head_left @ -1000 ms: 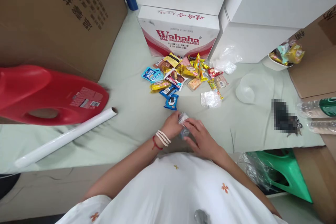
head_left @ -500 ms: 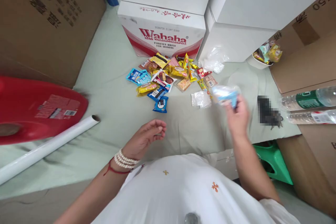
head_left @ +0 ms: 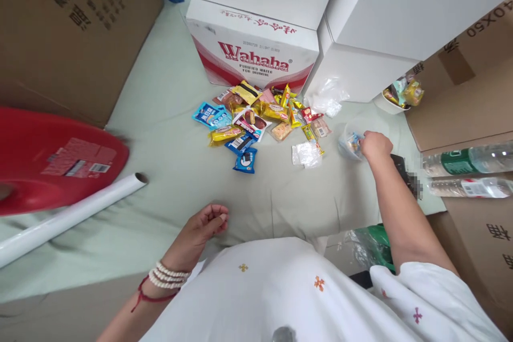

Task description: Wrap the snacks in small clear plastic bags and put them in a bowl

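Note:
My right hand point(head_left: 377, 145) reaches to a small translucent plastic bowl point(head_left: 345, 138) on the right of the cloth-covered table. Its fingers are closed on a blue-and-white snack packet point(head_left: 353, 142) inside the bowl; the fingertips are partly hidden. My left hand point(head_left: 209, 223) hovers over the front of the table, fingers curled and nothing visible in them. Ahead lies a pile of wrapped snacks: blue packets point(head_left: 245, 160), yellow cake packets point(head_left: 225, 134), a chocolate pie packet point(head_left: 252, 122) and a biscuit pack point(head_left: 281, 131). A folded clear plastic wrapper point(head_left: 306, 154) lies between pile and bowl.
A Wahaha water carton point(head_left: 256, 53) stands behind the pile, beside crumpled clear plastic point(head_left: 329, 96). A white bowl of snacks point(head_left: 390, 105) is at the back right. Two bottles point(head_left: 460, 160) lie right. A red plastic container point(head_left: 80, 155) and white roll point(head_left: 72, 219) lie left.
My right hand has moved right with the blue-and-white packet, which is now inside the translucent bowl. My left hand has drawn back left and toward me, its fingers more curled.

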The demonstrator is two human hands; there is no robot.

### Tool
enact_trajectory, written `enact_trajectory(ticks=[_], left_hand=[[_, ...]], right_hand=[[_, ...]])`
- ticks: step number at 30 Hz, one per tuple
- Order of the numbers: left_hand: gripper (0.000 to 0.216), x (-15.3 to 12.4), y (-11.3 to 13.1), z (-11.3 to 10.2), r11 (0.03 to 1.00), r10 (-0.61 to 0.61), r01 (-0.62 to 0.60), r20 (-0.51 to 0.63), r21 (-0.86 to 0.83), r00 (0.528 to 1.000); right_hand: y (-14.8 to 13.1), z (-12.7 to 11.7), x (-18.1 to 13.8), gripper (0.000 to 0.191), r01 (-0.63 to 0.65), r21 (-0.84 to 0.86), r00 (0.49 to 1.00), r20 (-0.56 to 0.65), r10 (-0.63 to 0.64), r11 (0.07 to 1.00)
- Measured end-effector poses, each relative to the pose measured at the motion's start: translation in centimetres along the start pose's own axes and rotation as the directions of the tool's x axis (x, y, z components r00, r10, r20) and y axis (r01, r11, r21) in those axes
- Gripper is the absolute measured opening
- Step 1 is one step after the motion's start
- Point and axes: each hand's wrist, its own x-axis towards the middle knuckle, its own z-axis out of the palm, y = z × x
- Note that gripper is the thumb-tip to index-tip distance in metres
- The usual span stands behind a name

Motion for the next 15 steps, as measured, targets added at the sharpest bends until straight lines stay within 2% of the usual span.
enact_trajectory(ticks=[1,3,5,7,9,11,13,15], left_hand=[[0.047,0.0,0.0,-0.2,1.0,0.002,-0.002,-0.001,0.009,1.0],[0.048,0.0,-0.1,-0.5,1.0,0.003,-0.003,-0.001,0.015,1.0],[0.048,0.2,-0.2,-0.6,1.0,0.004,-0.004,-0.001,0.029,1.0],[0.046,0.4,-0.2,-0.3,0.998,0.016,-0.016,0.001,0.057,1.0],[0.046,0.7,0.0,0.1,0.996,0.034,-0.036,0.015,0.085,0.999],[0.047,0.8,0.3,0.5,0.993,0.054,-0.058,0.038,0.099,0.998],[0.045,0.8,0.6,0.7,0.991,0.072,-0.078,0.062,0.106,0.996],[0.043,0.7,0.7,0.8,0.989,0.091,-0.098,0.07,0.113,0.993]], right_hand=[[-0.6,-0.6,-0.6,0.007,0.013,-0.075,0.999,-0.035,-0.015,0.997],[-1.8,-1.5,-2.4,0.016,0.098,-0.177,0.985,-0.124,-0.121,0.979],[-3.2,-1.5,-5.0,0.025,0.219,-0.099,0.961,-0.152,-0.233,0.971],[-4.6,0.0,-8.0,0.03,0.294,0.062,0.956,-0.045,-0.291,0.954],[-5.6,2.3,-10.7,0.033,0.276,0.14,0.949,0.115,-0.292,0.951],[-6.1,4.5,-12.5,0.029,0.251,0.131,0.938,0.21,-0.274,0.959],[-6.0,5.8,-13.6,0.025,0.228,0.157,0.945,0.201,-0.257,0.961],[-5.7,6.1,-14.3,0.026,0.164,0.286,0.971,0.122,-0.205,0.944]])
